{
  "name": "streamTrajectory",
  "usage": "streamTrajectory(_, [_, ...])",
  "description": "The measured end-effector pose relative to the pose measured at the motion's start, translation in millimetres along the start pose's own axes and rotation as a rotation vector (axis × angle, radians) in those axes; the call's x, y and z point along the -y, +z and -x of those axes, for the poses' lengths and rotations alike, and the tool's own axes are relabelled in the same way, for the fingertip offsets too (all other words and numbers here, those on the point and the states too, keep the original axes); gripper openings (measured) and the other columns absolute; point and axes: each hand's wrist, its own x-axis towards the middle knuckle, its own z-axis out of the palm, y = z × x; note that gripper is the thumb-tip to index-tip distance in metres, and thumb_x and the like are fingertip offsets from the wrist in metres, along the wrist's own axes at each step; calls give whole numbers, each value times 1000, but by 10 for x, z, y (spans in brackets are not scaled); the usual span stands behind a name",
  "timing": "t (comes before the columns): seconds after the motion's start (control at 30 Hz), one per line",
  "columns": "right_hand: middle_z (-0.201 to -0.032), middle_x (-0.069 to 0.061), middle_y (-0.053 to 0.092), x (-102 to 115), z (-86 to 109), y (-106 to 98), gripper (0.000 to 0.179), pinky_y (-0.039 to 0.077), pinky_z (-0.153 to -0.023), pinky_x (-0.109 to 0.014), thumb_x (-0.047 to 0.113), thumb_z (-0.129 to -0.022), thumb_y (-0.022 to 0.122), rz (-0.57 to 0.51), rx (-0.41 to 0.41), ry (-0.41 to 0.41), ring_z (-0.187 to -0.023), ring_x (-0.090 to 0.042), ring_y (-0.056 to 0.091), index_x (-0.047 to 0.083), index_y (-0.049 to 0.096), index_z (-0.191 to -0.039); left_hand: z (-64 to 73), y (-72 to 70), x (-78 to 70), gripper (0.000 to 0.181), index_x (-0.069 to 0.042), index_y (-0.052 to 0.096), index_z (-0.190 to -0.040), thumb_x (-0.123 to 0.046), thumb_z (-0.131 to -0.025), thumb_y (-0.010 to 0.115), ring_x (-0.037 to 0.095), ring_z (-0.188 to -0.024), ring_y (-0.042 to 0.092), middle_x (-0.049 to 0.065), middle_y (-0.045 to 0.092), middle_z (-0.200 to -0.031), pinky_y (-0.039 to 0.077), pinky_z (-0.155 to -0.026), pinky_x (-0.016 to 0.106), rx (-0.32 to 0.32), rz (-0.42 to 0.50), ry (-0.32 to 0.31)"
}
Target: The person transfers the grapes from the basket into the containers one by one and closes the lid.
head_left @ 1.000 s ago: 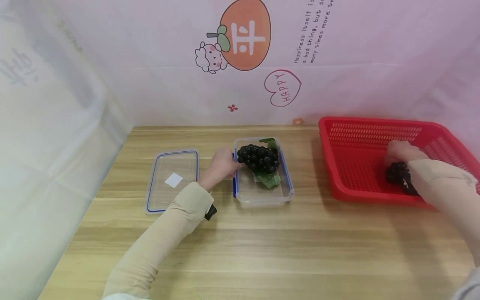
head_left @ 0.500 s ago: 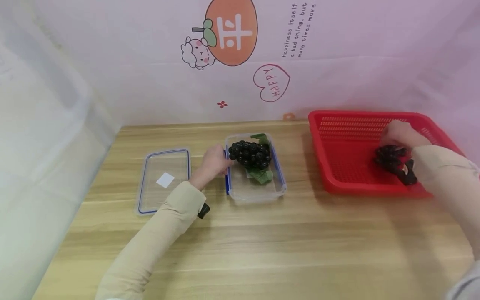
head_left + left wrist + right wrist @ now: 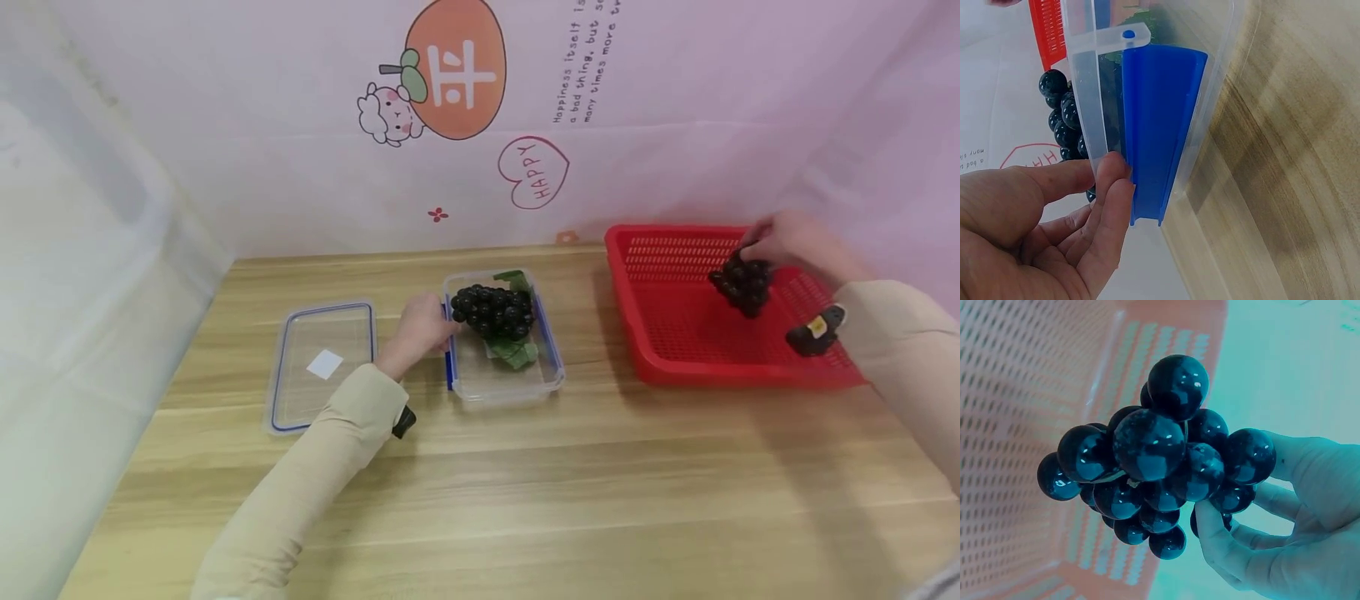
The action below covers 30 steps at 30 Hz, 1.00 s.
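Observation:
My right hand (image 3: 798, 242) pinches a bunch of black grapes (image 3: 742, 285) near its top, holding it over the red basket (image 3: 636, 317). In the right wrist view, thumb and fingers grip one end of the grape bunch (image 3: 1147, 469). At the centre of the table stands a clear plastic food container (image 3: 502, 390) holding another bunch of black grapes (image 3: 493, 312) with green leaves (image 3: 513, 352). My left hand (image 3: 420, 327) pinches this container's left wall at the rim, beside a blue latch flap (image 3: 1163, 125) hanging down outside.
A clear lid (image 3: 300, 383) with a blue seal and a white square label lies left of the container on the wooden table (image 3: 525, 500). Behind the table hangs a printed white cloth (image 3: 300, 183). The basket's perforated walls rise around the space below the right hand.
My right hand has lifted the grape bunch up from the basket floor and slightly leftward. The left hand stays on the container. The head view has shifted a little to the right.

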Motion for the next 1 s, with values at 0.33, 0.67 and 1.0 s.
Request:
streamTrajectory(0.33, [-104, -31, 61, 809, 222, -39, 36, 43, -66, -30, 16, -86, 63, 93, -29, -131, -83, -25, 58, -7, 59, -114, -43, -24, 22, 13, 3, 62, -85, -9, -88, 64, 30, -69, 70, 16, 70, -73, 60, -67, 35, -5, -15, 6])
streamTrajectory(0.67, [-109, -24, 62, 1862, 455, 255, 29, 49, -86, -52, 11, -84, 64, 78, -1, -286, -104, -40, 56, 3, 63, -112, -41, -44, 53, 12, 6, 60, -87, -5, -86, 66, 31, -69, 71, 11, 64, -61, 61, -68, 37, -27, 16, 26])
streamTrajectory(1.0, [-106, -13, 67, 2522, 634, 536, 20, 55, -82, -44, 5, -81, 65, 51, 4, -506, -102, -32, 61, 9, 68, -100, 13, -28, 44, 14, 6, 60, -89, -6, -86, 66, 33, -73, 70, 19, 68, -77, 61, -66, 36, -39, 43, 42])
